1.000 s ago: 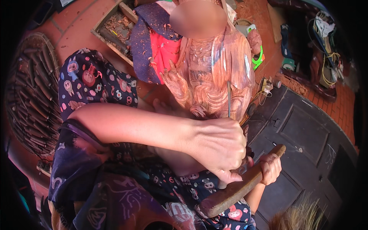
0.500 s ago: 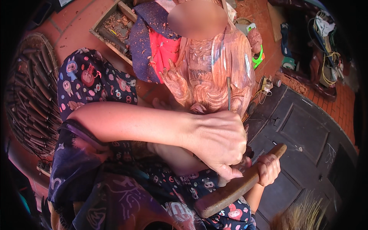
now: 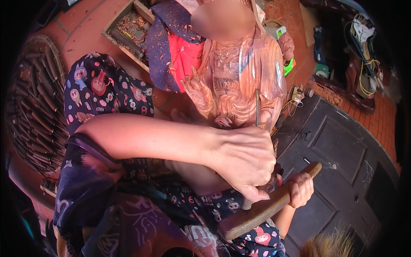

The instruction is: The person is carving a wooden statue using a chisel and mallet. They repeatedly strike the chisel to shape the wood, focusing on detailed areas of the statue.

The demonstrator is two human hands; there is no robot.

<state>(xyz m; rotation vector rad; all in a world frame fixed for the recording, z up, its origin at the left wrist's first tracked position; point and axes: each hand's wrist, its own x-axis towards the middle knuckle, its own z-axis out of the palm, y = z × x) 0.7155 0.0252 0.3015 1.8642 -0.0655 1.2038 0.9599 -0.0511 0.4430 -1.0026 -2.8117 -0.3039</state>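
My left hand (image 3: 244,156) is closed around a chisel, its arm reaching across from the left. The thin metal shaft of the chisel (image 3: 257,107) sticks out beyond my knuckles and lies against the carved wooden statue (image 3: 231,94); its handle end shows below my thumb. In my right hand (image 3: 301,189), at the lower right, is the narrow end of a wooden mallet (image 3: 257,213). The thick end of the mallet points toward my lap, close beside the chisel's handle. The statue has flowing carved folds and a raised hand; my left hand hides its lower part.
At the left, a round basket (image 3: 58,55) holds many wooden-handled tools. A wooden tray (image 3: 107,33) with shavings lies beyond my knee, beside a dark and red cloth (image 3: 186,58). Dark panelled boards (image 3: 334,171) lie at the right, with bristles (image 3: 327,246) near the lower edge.
The statue has shifted slightly to the right, and the chisel's shaft has moved slightly with it. Both hands keep their grips and have barely moved.
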